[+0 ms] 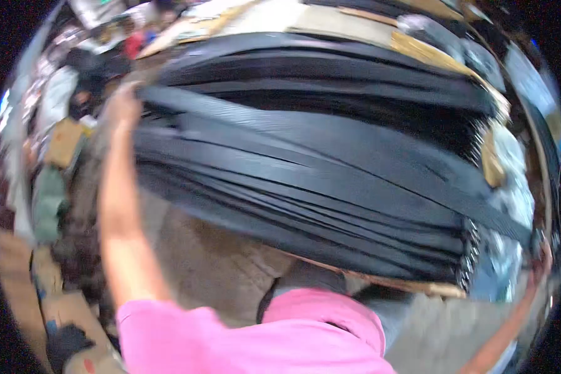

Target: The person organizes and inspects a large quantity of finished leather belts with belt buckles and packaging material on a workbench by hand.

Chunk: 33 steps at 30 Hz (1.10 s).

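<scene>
A long, flat dark grey strip point(255, 129) runs slantwise across my view, over a broad pile of similar strips point(280, 163). Blurred by motion, my left hand point(126, 103) grips its far left end. At the far right, my right hand point(543, 257) is closed around the opposite end, its fingers partly lost in blur and at the edge of view. The pile beneath is layered lengthwise, with its right ends forming a jagged edge.
Clear plastic wrapping point(508, 218) hangs along the pile's right side. Cardboard point(439, 288) shows under its near edge. Cardboard boxes point(65, 142) and a green bundle point(48, 204) stand at left. A dark glove-like item point(67, 346) lies at lower left.
</scene>
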{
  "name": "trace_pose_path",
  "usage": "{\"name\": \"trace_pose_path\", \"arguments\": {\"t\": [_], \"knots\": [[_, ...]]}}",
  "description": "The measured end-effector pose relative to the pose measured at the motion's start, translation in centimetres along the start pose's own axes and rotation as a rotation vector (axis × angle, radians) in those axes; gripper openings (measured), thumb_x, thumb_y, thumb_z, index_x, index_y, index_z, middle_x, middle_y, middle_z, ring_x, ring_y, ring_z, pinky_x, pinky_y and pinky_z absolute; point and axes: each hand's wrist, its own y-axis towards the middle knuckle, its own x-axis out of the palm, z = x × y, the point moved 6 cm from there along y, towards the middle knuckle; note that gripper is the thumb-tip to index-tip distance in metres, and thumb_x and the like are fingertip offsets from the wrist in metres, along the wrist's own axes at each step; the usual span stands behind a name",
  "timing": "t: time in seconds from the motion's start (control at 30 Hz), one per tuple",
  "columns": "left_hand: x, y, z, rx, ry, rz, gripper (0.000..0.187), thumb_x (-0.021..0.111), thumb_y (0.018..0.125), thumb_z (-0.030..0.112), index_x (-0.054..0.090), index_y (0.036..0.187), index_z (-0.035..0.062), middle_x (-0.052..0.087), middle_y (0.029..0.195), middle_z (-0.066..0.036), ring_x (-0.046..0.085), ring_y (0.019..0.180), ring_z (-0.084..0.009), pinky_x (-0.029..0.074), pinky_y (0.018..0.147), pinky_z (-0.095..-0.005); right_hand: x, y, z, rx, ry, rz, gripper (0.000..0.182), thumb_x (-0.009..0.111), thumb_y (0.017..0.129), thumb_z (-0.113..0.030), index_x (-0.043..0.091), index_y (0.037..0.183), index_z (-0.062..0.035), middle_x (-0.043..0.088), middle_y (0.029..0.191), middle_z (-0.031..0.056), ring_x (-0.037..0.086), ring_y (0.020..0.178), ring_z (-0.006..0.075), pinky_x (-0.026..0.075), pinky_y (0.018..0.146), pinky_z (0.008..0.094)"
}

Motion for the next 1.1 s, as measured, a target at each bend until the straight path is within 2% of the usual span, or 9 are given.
{"name": "trace_pose_path", "arguments": {"t": [0.17,0.27,0.67,0.73,0.8,0.87,0.93,1.03,1.1], "knots": [[8.4,2.5,-23.3,-0.009,-0.149,-0.268,0.056,0.06,0.068,-0.007,0.053,0.123,0.003,0.06,0.117,-0.01,0.058,0.104,-0.0221,0.046,0.089,-0.0302,17.8,-6.6,-8.5,0.055,-0.172,0.143,0.031,0.063,0.077,-0.034,0.064,0.092,-0.0065,0.056,0.075,-0.0004,0.051,0.07,0.0081,0.04,0.064,0.0217],[12.1,-2.7,-28.0,-0.137,0.106,-0.391,0.057,0.057,0.068,-0.007,0.052,0.124,0.0037,0.057,0.12,-0.012,0.055,0.107,-0.0247,0.043,0.091,-0.0323,24.9,-7.1,-9.9,0.007,-0.319,-0.26,0.032,0.062,0.077,-0.035,0.049,0.058,-0.0131,0.037,0.056,-0.008,0.03,0.052,0.004,0.021,0.049,0.0226],[20.3,-13.9,-31.2,-0.314,0.404,-0.722,0.06,0.044,0.07,-0.007,0.047,0.128,0.0067,0.046,0.131,-0.019,0.042,0.121,-0.035,0.032,0.102,-0.0405,31.0,-8.9,-4.8,0.189,-0.629,-0.58,0.038,0.069,0.078,-0.038,0.057,0.059,-0.0071,0.05,0.056,-0.0044,0.042,0.055,0.004,0.033,0.051,0.0228],[22.2,-12.4,-28.8,-0.208,0.327,-0.668,0.061,0.041,0.07,-0.008,0.047,0.129,0.0072,0.044,0.133,-0.02,0.04,0.124,-0.0367,0.03,0.104,-0.0419,30.9,-9.2,-5.0,0.264,-0.635,-0.527,0.037,0.069,0.078,-0.036,0.058,0.063,-0.0042,0.052,0.058,-0.002,0.046,0.057,0.0066,0.036,0.054,0.0246],[22.5,-10.6,-24.0,0.145,-0.047,-0.266,0.039,0.045,0.084,0.002,0.051,0.123,0.0013,0.048,0.131,-0.018,0.048,0.116,-0.0345,0.036,0.1,-0.0396,30.5,-9.1,-5.4,0.12,-0.732,-0.482,0.036,0.069,0.077,-0.035,0.059,0.066,-0.0026,0.054,0.059,-0.0004,0.048,0.06,0.0082,0.039,0.057,0.0261],[11.2,-8.4,-4.1,-0.072,-0.458,-0.198,0.036,0.053,0.093,0.028,0.06,0.113,-0.0013,0.063,0.106,-0.011,0.058,0.098,-0.0196,0.041,0.09,-0.0289,31.0,-9.6,-6.2,-0.018,-0.781,-0.472,0.033,0.072,0.075,-0.033,0.06,0.074,-0.0019,0.058,0.068,0.0037,0.054,0.07,0.0137,0.043,0.068,0.0288],[5.7,-8.9,7.5,-0.18,-0.899,-0.264,0.032,0.052,0.094,0.027,0.062,0.091,-0.003,0.063,0.091,-0.006,0.057,0.083,-0.0138,0.041,0.082,-0.024,31.0,-10.6,-8.1,-0.378,-0.758,-0.31,0.03,0.073,0.074,-0.03,0.062,0.082,-0.0032,0.061,0.081,0.0059,0.058,0.081,0.0171,0.043,0.077,0.0282],[-6.9,-11.1,23.8,0.266,-1.338,-0.247,0.039,0.045,0.095,0.034,0.061,0.081,0.0005,0.063,0.091,-0.008,0.056,0.083,-0.0162,0.041,0.085,-0.0315,29.6,-12.9,-8.8,-0.384,-0.793,-0.198,0.02,0.068,0.079,-0.018,0.061,0.089,-0.0031,0.06,0.091,0.0071,0.056,0.094,0.0181,0.039,0.088,0.0304],[-10.3,-12.7,28.0,0.437,-1.62,-0.174,0.045,0.041,0.096,0.037,0.06,0.075,0.0021,0.062,0.09,-0.009,0.056,0.083,-0.0191,0.041,0.086,-0.0373,27.1,-15.2,-5.8,-0.069,-0.53,-0.283,0.015,0.067,0.082,-0.022,0.064,0.09,-0.0095,0.063,0.095,0.0077,0.058,0.096,0.0207,0.04,0.091,0.0319]]}}
